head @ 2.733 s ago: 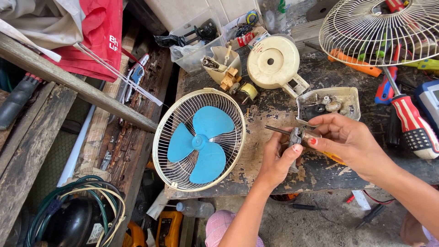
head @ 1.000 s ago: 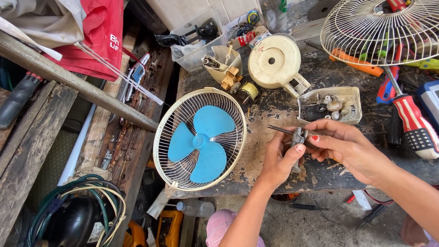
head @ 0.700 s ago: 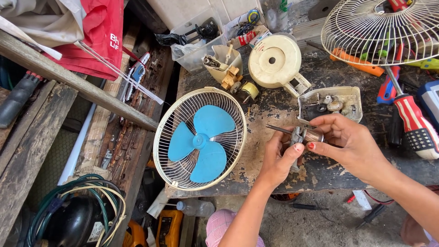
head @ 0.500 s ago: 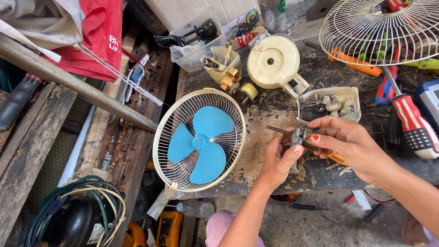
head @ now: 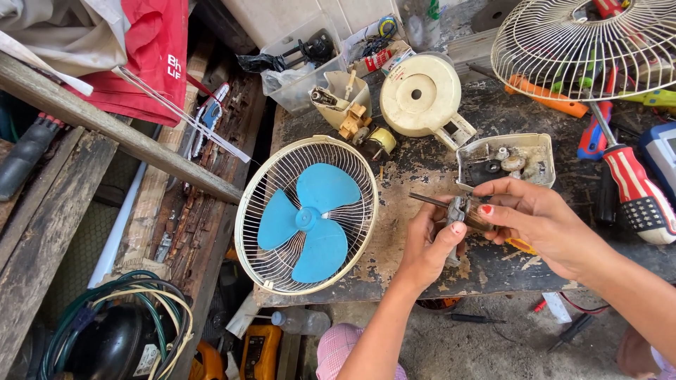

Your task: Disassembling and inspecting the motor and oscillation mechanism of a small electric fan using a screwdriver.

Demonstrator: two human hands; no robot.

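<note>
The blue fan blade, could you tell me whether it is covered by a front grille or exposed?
Exposed. The blue fan blade lies in the rear grille on the workbench, while another grille sits apart.

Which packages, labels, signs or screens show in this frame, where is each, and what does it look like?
Red cloth with white lettering: top left, draped over wooden planks.
Small red-and-white printed box: top centre, in a clear plastic bin behind the cream round fan housing.
White label on the black compressor: bottom left, rectangular.
Blue-and-grey meter with a pale screen: right edge, partly cut off.
</note>
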